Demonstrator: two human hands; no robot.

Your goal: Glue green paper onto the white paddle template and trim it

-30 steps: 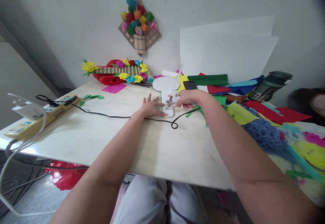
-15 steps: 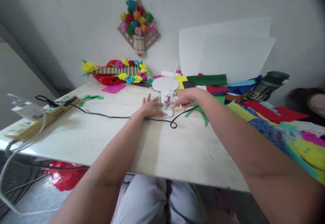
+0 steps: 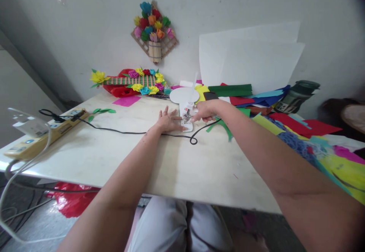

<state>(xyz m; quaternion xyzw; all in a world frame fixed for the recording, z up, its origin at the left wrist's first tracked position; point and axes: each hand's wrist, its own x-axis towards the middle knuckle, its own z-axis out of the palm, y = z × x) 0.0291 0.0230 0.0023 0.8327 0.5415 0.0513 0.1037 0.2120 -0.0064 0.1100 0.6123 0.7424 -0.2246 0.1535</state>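
Observation:
A white card cutout [image 3: 182, 95] with a rounded top and a narrow lower strip lies on the table. My left hand [image 3: 168, 122] rests flat by the strip's left edge, fingers spread, some fingertips on it. Over the strip, my right hand [image 3: 207, 110] is closed around a white glue gun [image 3: 188, 109]. A translucent glue stick [image 3: 194, 83] pokes up from its back. The gun's nozzle end points down at the strip, and fine detail there is too small to tell. Its black cord [image 3: 125, 131] passes under my left wrist area and loops in front of the cutout.
A yellow power strip [image 3: 42, 136] with a white charger [image 3: 28, 124] lies at the left. Behind stands a flower-trimmed woven craft [image 3: 134, 80]. Green paper leaves [image 3: 102, 111] lie nearby. Coloured paper sheets [image 3: 305, 124] and a dark bottle [image 3: 298, 96] crowd the right.
The whole view has shifted slightly with the head. Both hands, the glue gun and the card cutout keep almost the same places relative to one another.

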